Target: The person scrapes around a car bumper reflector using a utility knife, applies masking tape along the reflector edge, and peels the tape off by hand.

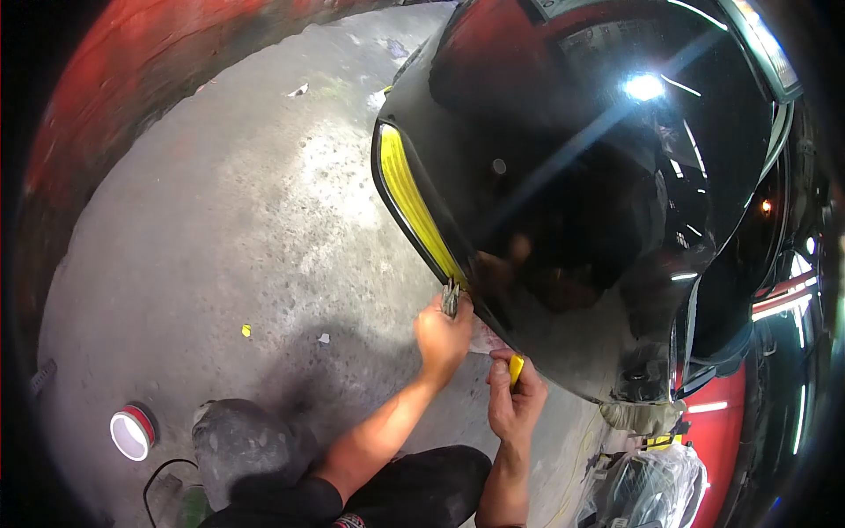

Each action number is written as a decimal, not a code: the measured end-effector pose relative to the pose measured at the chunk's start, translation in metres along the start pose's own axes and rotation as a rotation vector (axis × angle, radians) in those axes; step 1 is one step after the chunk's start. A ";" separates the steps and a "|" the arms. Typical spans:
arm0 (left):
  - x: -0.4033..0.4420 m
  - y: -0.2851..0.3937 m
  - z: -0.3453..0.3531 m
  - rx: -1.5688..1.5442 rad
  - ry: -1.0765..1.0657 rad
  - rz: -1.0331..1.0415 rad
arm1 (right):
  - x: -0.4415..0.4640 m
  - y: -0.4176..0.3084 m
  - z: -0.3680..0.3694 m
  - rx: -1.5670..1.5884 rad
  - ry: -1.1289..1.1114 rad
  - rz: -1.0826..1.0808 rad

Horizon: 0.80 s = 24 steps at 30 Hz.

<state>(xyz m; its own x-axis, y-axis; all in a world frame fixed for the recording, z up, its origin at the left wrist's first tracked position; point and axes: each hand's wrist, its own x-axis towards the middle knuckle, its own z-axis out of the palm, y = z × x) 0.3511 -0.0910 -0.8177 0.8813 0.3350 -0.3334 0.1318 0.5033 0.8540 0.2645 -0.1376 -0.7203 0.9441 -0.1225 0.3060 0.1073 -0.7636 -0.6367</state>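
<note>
Now the left hand [443,336] grips a metal tool [451,300] at the five-o'clock end of the yellow strip [407,192], on the black bodywork's [563,211] nine-o'clock edge; separately, the right hand [513,400] pinches a yellow piece [516,364].

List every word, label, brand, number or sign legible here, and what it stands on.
None can be read.
Dark piece, far left: pale marks, too blurred.
Red-and-white roll: no legible lettering.
Red patterned band, bottom edge: too small to tell.
Yellow piece in the right hand: no legible lettering.
</note>
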 end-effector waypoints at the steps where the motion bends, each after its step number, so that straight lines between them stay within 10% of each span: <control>1: -0.001 0.002 0.000 0.047 0.019 0.023 | 0.000 0.000 0.000 0.013 -0.006 -0.004; 24: 0.027 -0.016 -0.037 -0.179 -0.104 -0.128 | 0.013 0.052 -0.001 0.166 -0.500 0.518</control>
<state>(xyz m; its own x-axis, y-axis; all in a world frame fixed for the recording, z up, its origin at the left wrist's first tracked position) 0.3555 -0.0604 -0.8549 0.9059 0.1803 -0.3832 0.1709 0.6722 0.7204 0.2823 -0.1796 -0.7481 0.9117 -0.1076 -0.3966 -0.3823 -0.5758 -0.7227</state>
